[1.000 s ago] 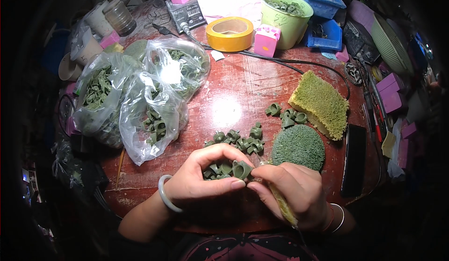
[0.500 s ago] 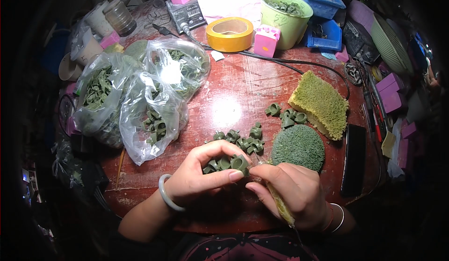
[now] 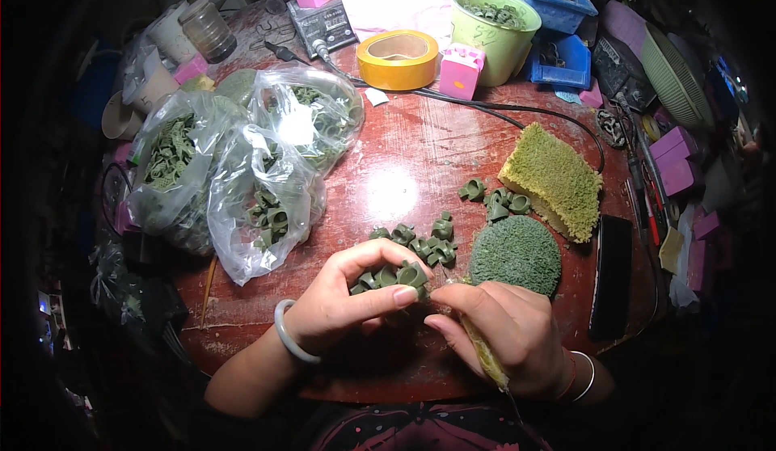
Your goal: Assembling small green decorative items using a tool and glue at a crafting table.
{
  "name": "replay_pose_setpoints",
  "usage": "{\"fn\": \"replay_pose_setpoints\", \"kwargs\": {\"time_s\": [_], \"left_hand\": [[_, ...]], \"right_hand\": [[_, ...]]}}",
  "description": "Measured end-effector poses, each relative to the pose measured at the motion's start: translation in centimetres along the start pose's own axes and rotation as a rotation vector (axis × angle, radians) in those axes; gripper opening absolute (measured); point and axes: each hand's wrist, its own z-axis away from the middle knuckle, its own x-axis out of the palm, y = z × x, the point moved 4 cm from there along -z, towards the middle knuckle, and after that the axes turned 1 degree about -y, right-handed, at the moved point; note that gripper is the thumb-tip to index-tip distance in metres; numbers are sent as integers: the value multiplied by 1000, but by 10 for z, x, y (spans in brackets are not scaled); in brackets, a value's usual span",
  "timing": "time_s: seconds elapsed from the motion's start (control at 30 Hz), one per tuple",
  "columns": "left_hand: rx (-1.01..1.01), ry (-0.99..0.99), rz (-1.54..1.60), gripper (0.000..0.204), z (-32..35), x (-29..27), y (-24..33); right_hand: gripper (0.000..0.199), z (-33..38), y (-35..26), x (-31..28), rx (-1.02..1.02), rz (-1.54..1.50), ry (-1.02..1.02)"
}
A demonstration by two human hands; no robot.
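Observation:
My left hand (image 3: 335, 293) is closed around several small dark green wax rings (image 3: 386, 278); its thumb presses one at the fingertips. A pen-shaped tool with a yellowish wrapped grip (image 3: 485, 356), looking like a wax pen, is in my right hand (image 3: 517, 326), with a cord trailing from its lower end. The tool's tip is close to the ring under my left thumb; whether they touch I cannot tell. More green wax rings (image 3: 442, 251) lie loose on the table just beyond my hands. A round, rough green pad (image 3: 516, 255) sits beyond my right hand.
Clear plastic bags (image 3: 267, 200) of green pieces fill the left side. A yellow-green sponge block (image 3: 558, 180) and a black phone (image 3: 610, 277) lie at right. Toward the back are yellow tape (image 3: 397, 71), a green bucket (image 3: 517, 55), a control box (image 3: 323, 24) and black cables (image 3: 493, 107).
The ring at my left fingertips has turned slightly and sits a little lower, and the thumb has shifted slightly with it. My right hand keeps its place with the tool.

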Motion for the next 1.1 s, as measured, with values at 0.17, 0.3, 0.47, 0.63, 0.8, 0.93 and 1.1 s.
{"fn": "replay_pose_setpoints", "kwargs": {"time_s": [0.17, 0.3, 0.47, 0.63, 0.8, 0.93, 1.1], "left_hand": [[-29, 3, 27, 23, 0, 1, 1], [-38, 13, 45, 23, 0, 1, 2], [-42, 11, 39, 23, 0, 1, 2], [-54, 12, 48, 24, 0, 1, 1], [-52, 16, 46, 24, 0, 1, 1], [-57, 8, 52, 24, 0, 1, 1], [-54, 5, 44, 24, 0, 1, 2]], "right_hand": [[23, 0, 1, 1, -5, -1, -15], [22, 1, 1, 2, -5, -7, -21], [22, 1, 1, 2, -11, -2, -10], [22, 1, 1, 2, -8, -2, -8], [21, 2, 1, 2, -13, 1, -11], [21, 1, 1, 2, -19, 6, -11], [22, 1, 0, 1, -21, 10, -14]]}}
